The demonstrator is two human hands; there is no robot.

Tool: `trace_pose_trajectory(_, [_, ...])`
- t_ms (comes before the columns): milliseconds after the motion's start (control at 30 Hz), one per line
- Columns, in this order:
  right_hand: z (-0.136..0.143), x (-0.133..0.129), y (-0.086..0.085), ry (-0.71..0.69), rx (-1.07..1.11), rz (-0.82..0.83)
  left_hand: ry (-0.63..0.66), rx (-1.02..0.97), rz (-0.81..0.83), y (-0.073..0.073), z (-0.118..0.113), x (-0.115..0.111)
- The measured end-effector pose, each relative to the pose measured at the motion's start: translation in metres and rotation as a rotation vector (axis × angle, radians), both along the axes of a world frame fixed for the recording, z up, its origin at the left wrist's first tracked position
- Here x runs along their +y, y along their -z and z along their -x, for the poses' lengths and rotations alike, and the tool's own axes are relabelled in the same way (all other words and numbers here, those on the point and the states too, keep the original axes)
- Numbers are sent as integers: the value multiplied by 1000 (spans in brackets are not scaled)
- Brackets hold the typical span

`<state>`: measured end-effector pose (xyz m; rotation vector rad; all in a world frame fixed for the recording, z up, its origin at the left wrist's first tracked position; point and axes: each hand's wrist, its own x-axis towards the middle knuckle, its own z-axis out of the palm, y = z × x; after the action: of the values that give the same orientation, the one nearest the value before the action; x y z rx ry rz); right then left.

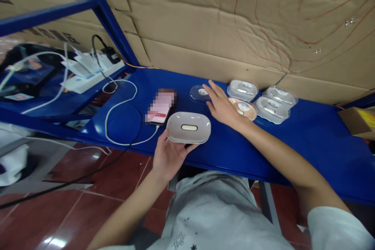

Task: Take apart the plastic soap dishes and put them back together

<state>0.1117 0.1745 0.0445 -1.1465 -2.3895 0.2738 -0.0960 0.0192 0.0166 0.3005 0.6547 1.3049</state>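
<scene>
My left hand point(170, 156) holds a grey-white oval dish point(189, 128) from below, at the front edge of the blue shelf. The dish has a pale oval piece in a dark-rimmed slot at its centre. My right hand point(221, 103) has its fingers spread over the right end of a clear lid point(197, 93) with a round white sticker; whether they touch it is hard to tell. Beside my right wrist lies a peach dish point(249, 111) with a sticker. Behind it sits a clear-covered white dish point(242, 90).
More covered dishes point(272, 108) sit to the right on the blue shelf point(231, 148). A phone point(161, 109) with a white cable lies left of the held dish. A power strip point(88, 80) is at left, a cardboard box point(357, 121) at far right. Cardboard stands behind.
</scene>
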Motion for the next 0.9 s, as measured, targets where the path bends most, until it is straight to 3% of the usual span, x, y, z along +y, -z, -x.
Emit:
trace_pose_trajectory(167, [13,54,5,83,-292,202,25,-8,3,-2,-1,2])
trace_pose_trajectory(467, [9,55,-12,43,-341,218,75,-49,7,-2,-1,3])
trace_pose_trajectory(567, [6,33,-20,55,-274,132,66,-64,11,-2,-1,2])
trace_pose_trajectory(633, [2,5,-24,29,-166,68,74,-69,-7,0,-1,-1])
trace_pose_trajectory(733, [-10,-47,-25,-146,108,32,134,-56,-53,6,-3,-6])
trace_pose_trajectory(800, [-21,-79,-21,-213,119,-6,195,-47,-86,9,-7,-7])
trace_pose_trajectory(900, [-38,-108,-12,-198,85,-24,294,-43,-158,9,-19,-4])
